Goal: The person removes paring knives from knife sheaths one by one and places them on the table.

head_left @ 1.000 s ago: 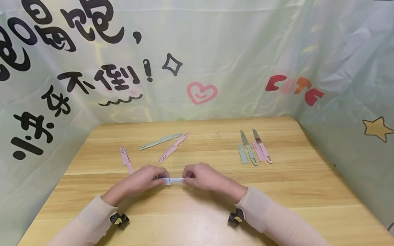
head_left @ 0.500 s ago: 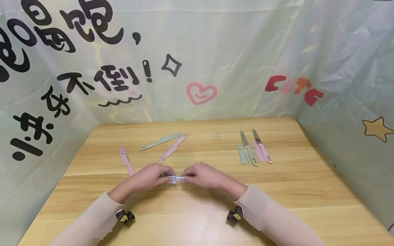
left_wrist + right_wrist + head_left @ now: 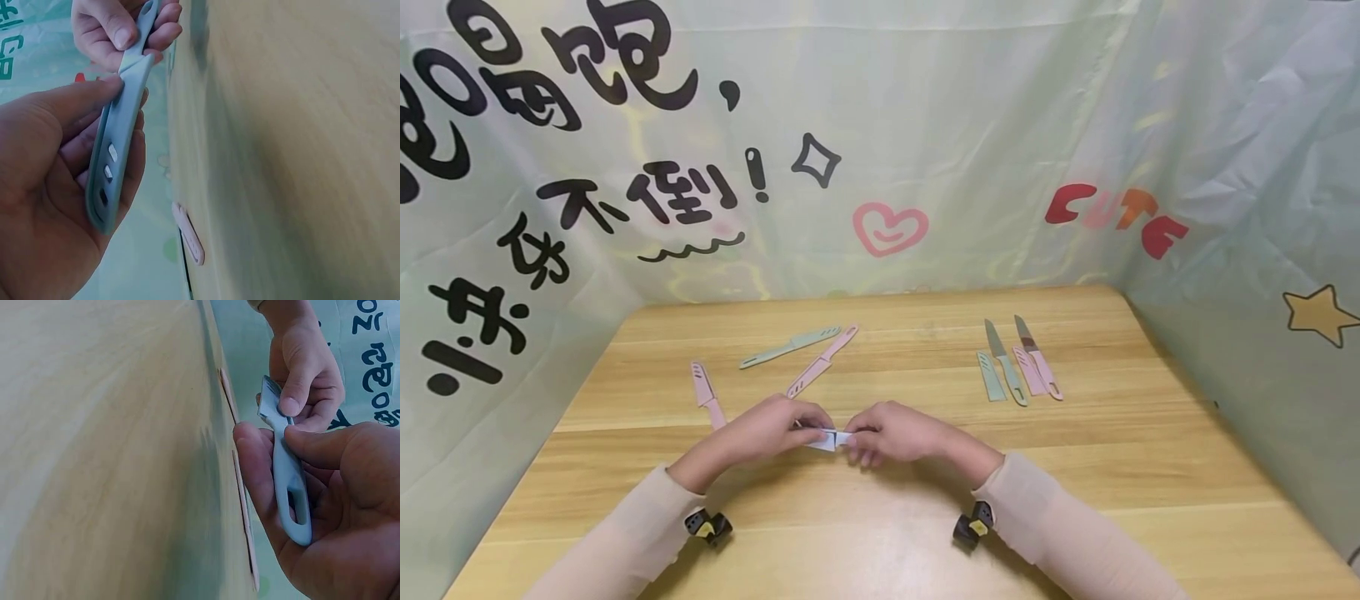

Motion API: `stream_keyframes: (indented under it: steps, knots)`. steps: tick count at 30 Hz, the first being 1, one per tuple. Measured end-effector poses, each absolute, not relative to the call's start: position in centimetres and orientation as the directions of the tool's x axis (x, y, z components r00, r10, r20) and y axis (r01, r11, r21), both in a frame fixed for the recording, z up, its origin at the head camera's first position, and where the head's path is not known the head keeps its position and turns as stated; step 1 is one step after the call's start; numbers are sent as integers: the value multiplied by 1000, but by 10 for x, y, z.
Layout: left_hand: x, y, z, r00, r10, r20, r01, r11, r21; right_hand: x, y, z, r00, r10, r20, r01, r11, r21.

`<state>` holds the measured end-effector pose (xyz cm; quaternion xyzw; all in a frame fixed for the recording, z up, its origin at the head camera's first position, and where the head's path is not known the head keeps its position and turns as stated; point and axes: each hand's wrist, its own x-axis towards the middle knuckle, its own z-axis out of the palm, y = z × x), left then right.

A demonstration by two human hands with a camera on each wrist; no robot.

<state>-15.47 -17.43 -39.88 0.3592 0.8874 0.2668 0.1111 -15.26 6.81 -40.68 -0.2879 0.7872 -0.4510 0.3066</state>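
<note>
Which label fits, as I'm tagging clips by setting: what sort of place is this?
Probably a staged indoor recording corner: a printed curtain hangs behind and beside a wooden table, and a small black device, perhaps a camera, sits at each wrist.

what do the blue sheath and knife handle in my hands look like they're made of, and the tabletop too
The blue sheath looks like low-sheen plastic, judging by its even colour and clean-edged slots. The blue handle is probably the same plastic, evenly coloured with a rounded, cut-out end. The tabletop shows streaky grain and a soft sheen: wood or wood-look laminate, can't tell which.
</note>
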Motion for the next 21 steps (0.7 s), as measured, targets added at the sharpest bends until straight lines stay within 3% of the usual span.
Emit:
stream_keyframes:
  steps: [11, 21]
  knots:
    - [-161, -185, -398, -781, 619, 83, 514, 561, 649, -157, 79, -405, -673, -711, -202, -95, 354, -930]
    - [-165, -189, -397, -884, 466, 35, 283, 475, 833, -159, 86, -401, -689, -705, -170, -60, 289, -955]
